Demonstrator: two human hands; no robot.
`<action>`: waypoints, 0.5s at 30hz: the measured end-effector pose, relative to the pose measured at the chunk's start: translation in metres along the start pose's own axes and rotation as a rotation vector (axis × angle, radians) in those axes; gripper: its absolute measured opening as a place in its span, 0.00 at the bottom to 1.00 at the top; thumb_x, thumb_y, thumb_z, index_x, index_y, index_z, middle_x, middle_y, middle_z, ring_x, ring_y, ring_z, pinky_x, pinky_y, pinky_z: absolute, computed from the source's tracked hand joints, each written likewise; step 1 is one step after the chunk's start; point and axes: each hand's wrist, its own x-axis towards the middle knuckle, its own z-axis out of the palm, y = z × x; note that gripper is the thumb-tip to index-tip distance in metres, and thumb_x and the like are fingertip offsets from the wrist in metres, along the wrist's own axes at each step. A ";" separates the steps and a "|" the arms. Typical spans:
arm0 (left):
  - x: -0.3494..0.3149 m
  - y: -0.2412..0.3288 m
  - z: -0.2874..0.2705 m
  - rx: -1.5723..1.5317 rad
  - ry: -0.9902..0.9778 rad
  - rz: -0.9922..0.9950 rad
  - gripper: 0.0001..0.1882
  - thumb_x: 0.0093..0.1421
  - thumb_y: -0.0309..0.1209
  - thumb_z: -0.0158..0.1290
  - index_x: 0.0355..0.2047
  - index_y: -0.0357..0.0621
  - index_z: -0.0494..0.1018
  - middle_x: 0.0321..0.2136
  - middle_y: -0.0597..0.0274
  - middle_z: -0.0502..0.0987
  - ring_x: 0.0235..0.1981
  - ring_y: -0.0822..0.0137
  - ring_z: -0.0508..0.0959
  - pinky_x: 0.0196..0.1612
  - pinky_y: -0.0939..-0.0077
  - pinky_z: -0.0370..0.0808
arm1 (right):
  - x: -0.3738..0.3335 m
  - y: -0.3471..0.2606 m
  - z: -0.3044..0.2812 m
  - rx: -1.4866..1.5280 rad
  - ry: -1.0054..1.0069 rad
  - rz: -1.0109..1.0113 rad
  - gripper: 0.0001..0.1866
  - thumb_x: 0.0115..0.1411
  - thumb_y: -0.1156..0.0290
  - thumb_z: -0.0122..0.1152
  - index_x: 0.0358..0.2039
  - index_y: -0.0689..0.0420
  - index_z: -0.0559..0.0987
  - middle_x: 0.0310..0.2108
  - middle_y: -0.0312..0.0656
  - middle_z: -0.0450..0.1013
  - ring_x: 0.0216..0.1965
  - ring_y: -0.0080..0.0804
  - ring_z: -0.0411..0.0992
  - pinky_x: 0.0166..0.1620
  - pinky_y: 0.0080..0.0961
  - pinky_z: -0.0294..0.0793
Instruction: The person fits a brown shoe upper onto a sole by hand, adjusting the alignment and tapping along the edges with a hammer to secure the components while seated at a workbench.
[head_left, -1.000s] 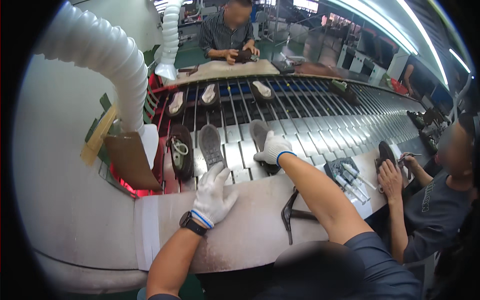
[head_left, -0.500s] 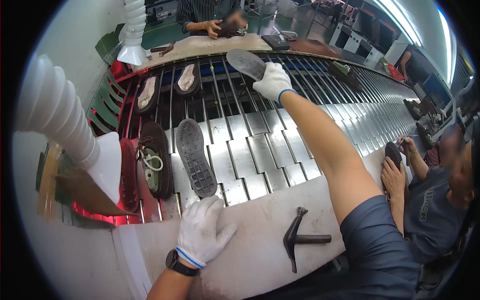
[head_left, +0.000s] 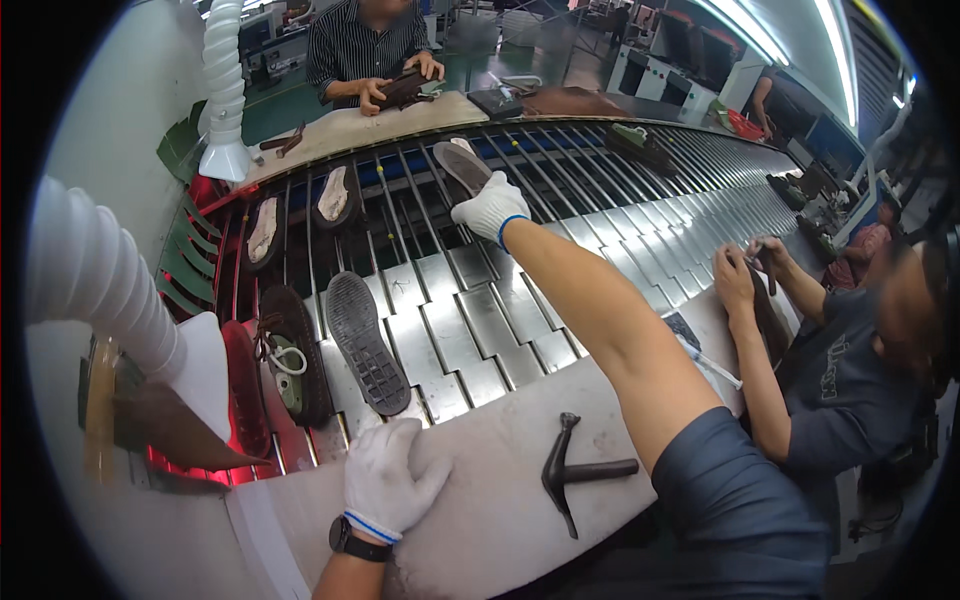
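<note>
My right hand (head_left: 490, 208), in a white glove, reaches out over the rollers of the conveyor. Its fingers grip the near end of a grey shoe sole (head_left: 461, 172); a pale-lined piece shows just behind the sole's far end. My left hand (head_left: 388, 485), also gloved, rests on the pale work board (head_left: 480, 520) with its thumb spread and nothing seen in it. Just beyond its fingers lies another dark sole (head_left: 367, 345), tread up, on the metal slats. To that sole's left sits a dark brown shoe (head_left: 297, 360) with a light lace. A hammer (head_left: 588, 470) lies on the board.
Two pale-lined shoe pieces (head_left: 335, 197) stand on the rollers at the far left. White ducts (head_left: 110, 270) and a red-lit opening flank the left side. A co-worker (head_left: 370, 60) handles a shoe across the conveyor; another (head_left: 860, 370) works at the right.
My right hand and its sole have come lower, over the rollers. The view has shifted slightly. My left hand stays on the board, and the right co-worker's hands have been raised.
</note>
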 end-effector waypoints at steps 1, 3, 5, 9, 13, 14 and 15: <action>-0.001 0.000 0.002 -0.001 0.004 0.015 0.26 0.53 0.40 0.71 0.48 0.37 0.81 0.43 0.49 0.85 0.46 0.46 0.83 0.55 0.51 0.77 | -0.020 0.005 -0.007 0.104 0.046 -0.054 0.50 0.50 0.55 0.81 0.69 0.63 0.68 0.64 0.62 0.75 0.66 0.56 0.77 0.68 0.45 0.77; -0.004 -0.006 0.005 -0.048 0.045 -0.009 0.30 0.54 0.40 0.71 0.53 0.35 0.81 0.47 0.45 0.85 0.50 0.46 0.84 0.59 0.49 0.77 | -0.080 0.005 -0.024 0.360 0.040 -0.057 0.49 0.51 0.53 0.81 0.67 0.65 0.69 0.59 0.61 0.78 0.61 0.54 0.79 0.63 0.47 0.79; -0.008 -0.008 0.006 -0.088 0.096 -0.045 0.35 0.55 0.40 0.71 0.59 0.35 0.77 0.52 0.43 0.83 0.55 0.44 0.82 0.63 0.48 0.75 | -0.146 0.010 -0.039 0.715 -0.146 -0.025 0.43 0.55 0.53 0.80 0.62 0.67 0.73 0.52 0.58 0.80 0.53 0.45 0.82 0.55 0.45 0.82; -0.033 0.039 -0.027 0.133 0.419 0.308 0.48 0.57 0.39 0.70 0.74 0.36 0.63 0.67 0.36 0.73 0.68 0.36 0.73 0.73 0.38 0.66 | -0.297 0.068 -0.053 1.176 -0.632 -0.095 0.26 0.71 0.54 0.69 0.52 0.69 0.82 0.47 0.47 0.83 0.47 0.32 0.82 0.49 0.30 0.83; -0.092 0.086 -0.026 0.361 0.406 0.586 0.36 0.58 0.38 0.67 0.66 0.50 0.71 0.62 0.49 0.78 0.67 0.48 0.75 0.74 0.30 0.60 | -0.403 0.138 -0.015 1.336 -0.868 0.058 0.30 0.76 0.52 0.64 0.59 0.71 0.82 0.53 0.48 0.83 0.51 0.30 0.80 0.53 0.31 0.82; -0.115 0.095 -0.024 0.383 0.355 0.531 0.26 0.61 0.37 0.64 0.60 0.53 0.76 0.58 0.57 0.81 0.64 0.56 0.78 0.74 0.30 0.60 | -0.414 0.150 -0.003 1.204 -0.791 0.037 0.30 0.76 0.53 0.65 0.59 0.71 0.81 0.52 0.47 0.83 0.51 0.30 0.80 0.53 0.31 0.82; -0.124 0.096 -0.023 0.423 0.289 0.587 0.22 0.64 0.35 0.61 0.58 0.52 0.78 0.58 0.58 0.81 0.62 0.57 0.79 0.75 0.30 0.59 | -0.415 0.167 0.000 0.992 -0.772 0.027 0.28 0.75 0.54 0.66 0.58 0.70 0.81 0.49 0.46 0.84 0.49 0.30 0.81 0.51 0.32 0.82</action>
